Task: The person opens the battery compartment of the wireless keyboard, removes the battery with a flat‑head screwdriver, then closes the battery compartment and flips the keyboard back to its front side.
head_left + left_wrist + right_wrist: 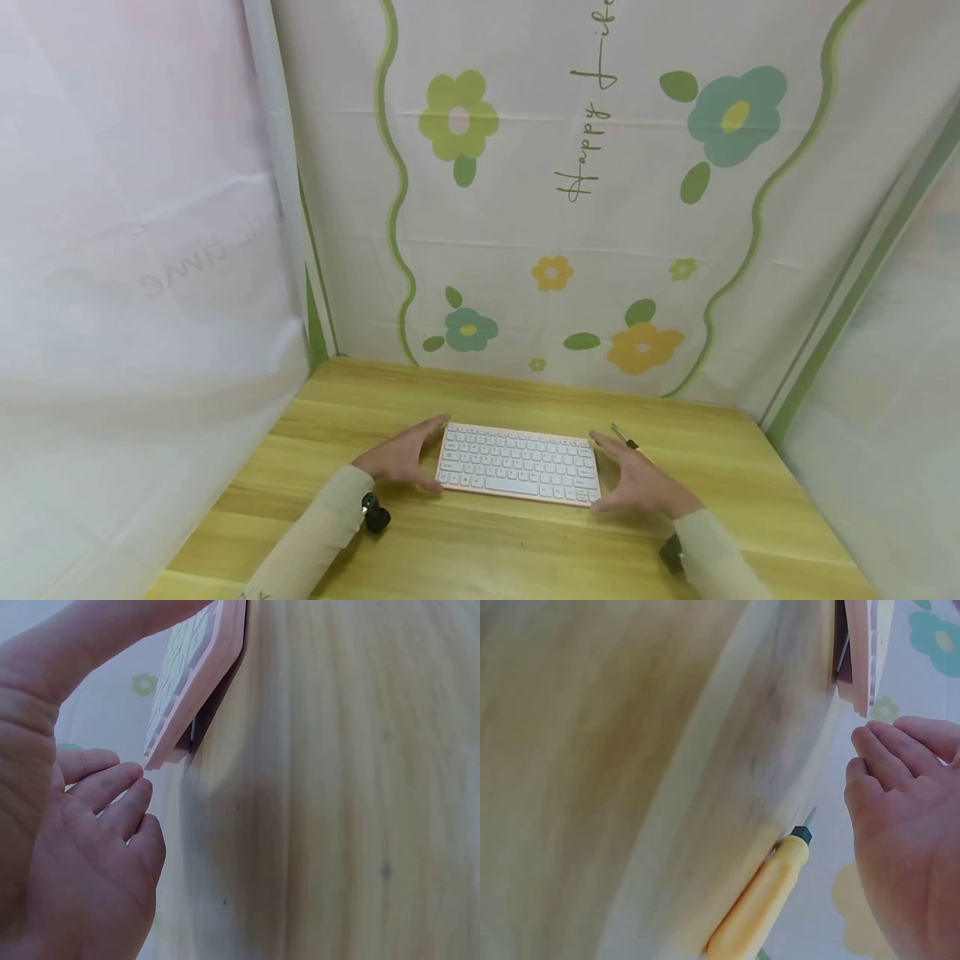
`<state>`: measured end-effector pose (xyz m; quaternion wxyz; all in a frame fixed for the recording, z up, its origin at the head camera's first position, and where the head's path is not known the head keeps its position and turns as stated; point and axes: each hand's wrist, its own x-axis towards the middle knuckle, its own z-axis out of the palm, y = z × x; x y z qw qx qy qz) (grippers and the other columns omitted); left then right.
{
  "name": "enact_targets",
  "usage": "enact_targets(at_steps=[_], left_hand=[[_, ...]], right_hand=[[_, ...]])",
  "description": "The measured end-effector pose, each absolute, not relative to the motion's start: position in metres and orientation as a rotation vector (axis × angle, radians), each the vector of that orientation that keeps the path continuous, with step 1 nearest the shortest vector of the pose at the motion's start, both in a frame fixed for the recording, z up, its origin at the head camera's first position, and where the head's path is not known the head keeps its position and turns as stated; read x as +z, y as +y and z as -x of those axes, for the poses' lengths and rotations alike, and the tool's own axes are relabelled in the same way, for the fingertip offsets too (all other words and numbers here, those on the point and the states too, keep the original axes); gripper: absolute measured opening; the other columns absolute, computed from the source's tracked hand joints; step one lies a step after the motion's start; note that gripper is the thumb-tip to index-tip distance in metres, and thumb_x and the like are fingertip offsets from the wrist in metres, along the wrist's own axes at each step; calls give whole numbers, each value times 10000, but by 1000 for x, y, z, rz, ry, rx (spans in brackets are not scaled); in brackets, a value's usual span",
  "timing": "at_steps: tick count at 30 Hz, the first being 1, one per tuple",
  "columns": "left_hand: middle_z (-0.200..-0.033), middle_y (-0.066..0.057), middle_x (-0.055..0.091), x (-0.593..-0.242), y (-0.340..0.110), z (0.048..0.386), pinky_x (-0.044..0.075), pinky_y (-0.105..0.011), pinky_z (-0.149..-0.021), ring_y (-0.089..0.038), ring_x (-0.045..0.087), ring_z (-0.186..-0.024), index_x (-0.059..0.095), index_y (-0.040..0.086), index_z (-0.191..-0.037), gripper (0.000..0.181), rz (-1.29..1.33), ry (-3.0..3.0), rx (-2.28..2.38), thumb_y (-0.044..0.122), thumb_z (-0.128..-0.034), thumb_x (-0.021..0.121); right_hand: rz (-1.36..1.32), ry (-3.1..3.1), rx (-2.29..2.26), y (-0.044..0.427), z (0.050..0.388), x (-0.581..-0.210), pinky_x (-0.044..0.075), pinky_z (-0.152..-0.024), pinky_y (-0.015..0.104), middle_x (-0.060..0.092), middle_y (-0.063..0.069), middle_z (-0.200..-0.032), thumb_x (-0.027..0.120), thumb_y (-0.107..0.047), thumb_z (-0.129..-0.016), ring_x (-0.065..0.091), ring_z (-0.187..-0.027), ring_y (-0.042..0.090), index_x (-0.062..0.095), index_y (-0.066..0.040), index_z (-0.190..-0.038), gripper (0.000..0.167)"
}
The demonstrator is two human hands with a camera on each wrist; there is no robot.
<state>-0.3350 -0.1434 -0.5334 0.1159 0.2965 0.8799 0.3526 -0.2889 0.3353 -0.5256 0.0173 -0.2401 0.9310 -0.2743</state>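
Nearest, two cream, long fabric sleeves [315,527] reach in over the yellow wood-grain table [487,554], each with a small black device at the wrist. Beyond the cuffs, the left hand [399,454] and the right hand [637,483] frame a slim rectangular keyboard [517,465] with white keys and a pale pink rim. The keyboard is between them on the table, its space bar toward the person. Each hand is spread wide along one short end, thumb by the near corner and fingers reaching to the far one; the fingers are fairly straight, not wrapped round the rim. How firmly they press cannot be told.

The step in hand looks like bracketing or squaring the keyboard by its ends. Lifting or shifting it from here would call for even inward pressure from both sides, keeping it level.

Just past the right hand lies a tool with a rounded yellow handle, black collar and thin metal shaft [757,900]. Farthest back hangs a white cloth backdrop [517,208] printed with flowers.
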Motion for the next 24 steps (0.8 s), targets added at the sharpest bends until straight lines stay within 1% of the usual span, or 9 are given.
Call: enact_targets(at_steps=[3,11,14,18,21,24], left_hand=[[-1767,-149,209,-534,-142,336,225,-574,-1328,-378,221,-1634,186,93,-1696,1337,-876,2564,1045,487,-688,971],[-1767,-157,206,-532,-138,335,214,-569,-1332,-378,212,-1637,182,66,-1692,1326,-857,2537,1056,407,-689,979],[-1765,-161,207,-533,-137,335,215,-560,-1334,-376,213,-1637,176,64,-1692,1317,-848,2543,1052,379,-696,977],[-1764,-164,213,-533,-135,336,217,-565,-1333,-379,215,-1635,173,67,-1693,1314,-832,2540,1065,350,-694,979],[-1760,-167,222,-534,-134,336,220,-573,-1330,-383,219,-1633,176,65,-1692,1315,-826,2535,1074,338,-690,982],[-1757,-171,229,-534,-133,337,222,-576,-1329,-386,221,-1632,179,56,-1689,1316,-825,2525,1085,332,-687,985]], right_hand=[[755,2886,-845,333,290,-527,289,-1229,613,355,262,-1679,954,-617,-608,363,-1537,498,298,61,-1624,1386],[763,2896,-824,328,290,-527,314,-1226,624,379,254,-1672,965,-624,-595,386,-1534,473,311,47,-1626,1393],[754,2913,-795,327,290,-528,327,-1234,599,394,239,-1669,976,-615,-583,401,-1532,450,320,33,-1628,1394],[751,2938,-753,324,291,-528,335,-1239,577,417,239,-1656,998,-569,-565,426,-1523,428,334,40,-1620,1387],[752,2947,-722,323,291,-528,354,-1235,584,422,245,-1651,1006,-531,-574,432,-1520,426,336,50,-1615,1368],[717,2938,-711,323,290,-528,351,-1245,574,404,228,-1667,1008,-512,-586,413,-1537,407,323,32,-1627,1359]])
